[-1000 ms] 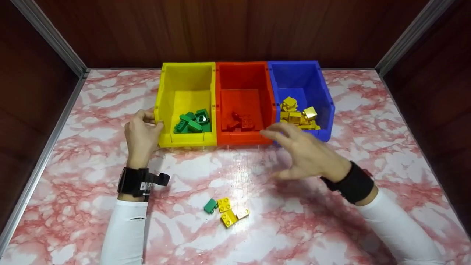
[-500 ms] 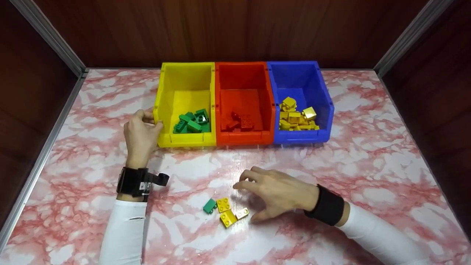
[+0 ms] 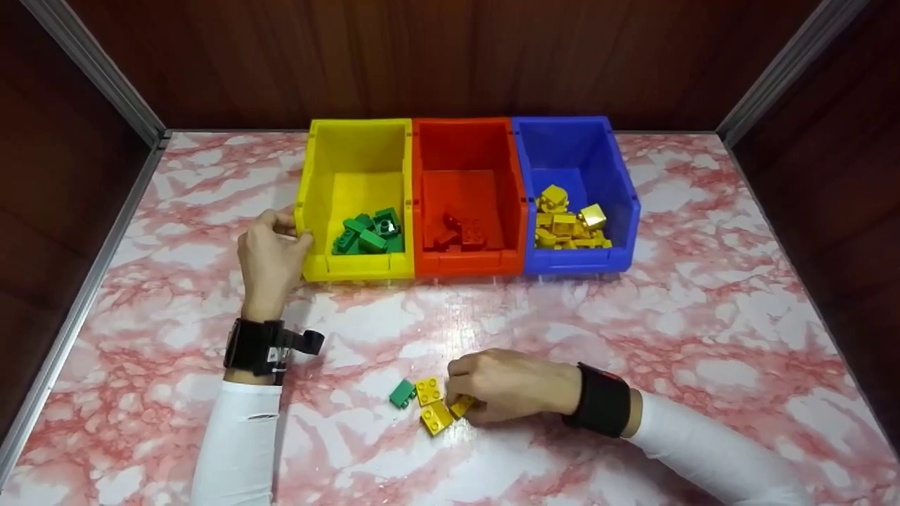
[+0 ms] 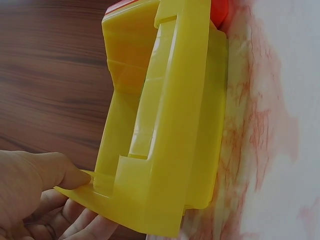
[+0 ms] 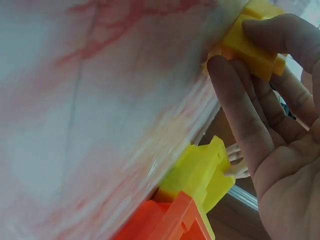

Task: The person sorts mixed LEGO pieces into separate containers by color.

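My left hand (image 3: 269, 263) holds the left side wall of the yellow bin (image 3: 369, 264); in the left wrist view the thumb lies on the rim and the fingers curl beneath it. My right hand (image 3: 506, 388) pinches a small yellow brick (image 3: 461, 406) at the table. Seen from the right wrist, the thumb is against one side of this yellow brick (image 5: 250, 47), the fingers around the other. Right beside it lie two more yellow bricks, a square one (image 3: 428, 391) and a lower one (image 3: 436, 418). Left of these rests a green brick (image 3: 402, 393).
The yellow bin contains green bricks (image 3: 369, 235). A red bin (image 3: 470, 264) adjoins it, with red bricks (image 3: 464, 232) inside. To the right, the blue bin (image 3: 580, 263) contains several yellow bricks (image 3: 566, 228). Brown panels (image 3: 450, 63) enclose the marbled table (image 3: 351, 464).
My right hand has travelled from over the blue and red bins down to the loose bricks, and its fingers have closed on a yellow one. The left hand stays on the yellow bin.
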The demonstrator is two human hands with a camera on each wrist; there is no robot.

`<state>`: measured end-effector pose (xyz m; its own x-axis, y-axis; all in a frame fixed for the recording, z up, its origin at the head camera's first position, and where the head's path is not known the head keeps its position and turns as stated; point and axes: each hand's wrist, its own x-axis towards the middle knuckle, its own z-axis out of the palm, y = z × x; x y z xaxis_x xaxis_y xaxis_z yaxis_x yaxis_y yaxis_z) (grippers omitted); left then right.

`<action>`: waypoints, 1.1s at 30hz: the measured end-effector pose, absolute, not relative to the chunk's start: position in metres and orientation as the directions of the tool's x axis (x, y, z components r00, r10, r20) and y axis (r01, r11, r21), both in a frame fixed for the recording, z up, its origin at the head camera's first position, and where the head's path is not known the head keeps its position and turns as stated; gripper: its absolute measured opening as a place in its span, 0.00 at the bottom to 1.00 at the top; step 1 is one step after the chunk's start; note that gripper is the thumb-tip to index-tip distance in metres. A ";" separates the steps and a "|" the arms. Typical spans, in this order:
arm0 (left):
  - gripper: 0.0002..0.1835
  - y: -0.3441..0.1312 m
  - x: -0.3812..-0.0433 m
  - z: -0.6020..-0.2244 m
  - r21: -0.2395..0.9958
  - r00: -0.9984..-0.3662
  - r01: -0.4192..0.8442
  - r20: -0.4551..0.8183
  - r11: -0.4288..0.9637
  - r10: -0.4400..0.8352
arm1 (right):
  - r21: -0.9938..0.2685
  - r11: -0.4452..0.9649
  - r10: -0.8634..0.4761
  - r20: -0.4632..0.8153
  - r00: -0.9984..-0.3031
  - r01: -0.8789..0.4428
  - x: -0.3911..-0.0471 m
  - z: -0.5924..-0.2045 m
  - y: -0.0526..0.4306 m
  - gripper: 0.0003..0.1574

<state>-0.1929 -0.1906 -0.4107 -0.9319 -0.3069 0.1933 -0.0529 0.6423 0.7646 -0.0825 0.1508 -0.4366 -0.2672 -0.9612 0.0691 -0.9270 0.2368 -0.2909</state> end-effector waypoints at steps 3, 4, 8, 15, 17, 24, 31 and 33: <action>0.13 -0.190 -0.193 -0.410 0.765 -0.933 -0.053 0.191 0.642 -0.305 | -0.315 0.258 -0.950 0.089 -0.299 -0.913 -0.085 -0.434 0.158 0.10; 0.13 -0.191 -0.193 -0.410 0.766 -0.933 -0.053 0.191 0.641 -0.305 | -0.316 0.267 -0.946 0.096 -0.310 -0.910 -0.087 -0.432 0.161 0.10; 0.13 -0.191 -0.192 -0.410 0.768 -0.933 -0.053 0.190 0.639 -0.306 | -0.320 0.296 -0.923 0.146 -0.356 -0.900 -0.094 -0.425 0.176 0.10; 0.13 -0.191 -0.193 -0.411 0.774 -0.934 -0.056 0.183 0.631 -0.307 | -0.284 0.363 -0.860 0.264 -0.436 -0.888 -0.115 -0.402 0.208 0.13; 0.13 -0.191 -0.193 -0.410 0.774 -0.934 -0.055 0.183 0.631 -0.307 | -0.298 0.400 -0.833 0.276 -0.479 -0.867 -0.122 -0.392 0.218 0.13; 0.14 -0.189 -0.193 -0.411 0.763 -0.935 -0.056 0.186 0.644 -0.302 | -0.256 0.558 -0.731 0.297 -0.614 -0.789 -0.151 -0.362 0.256 0.12; 0.14 -0.190 -0.192 -0.409 0.767 -0.937 -0.067 0.171 0.638 -0.304 | -0.133 0.717 -0.611 0.353 -0.708 -0.685 -0.183 -0.356 0.286 0.13; 0.14 -0.191 -0.192 -0.409 0.770 -0.938 -0.075 0.160 0.634 -0.306 | -0.113 0.748 -0.583 0.358 -0.729 -0.654 -0.190 -0.358 0.292 0.12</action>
<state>-0.1920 -0.1911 -0.4088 -0.9385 -0.3060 0.1602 -0.0752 0.6337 0.7700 -0.1903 0.2915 -0.3579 -0.7290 -0.5833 0.3584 -0.6540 0.7480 -0.1131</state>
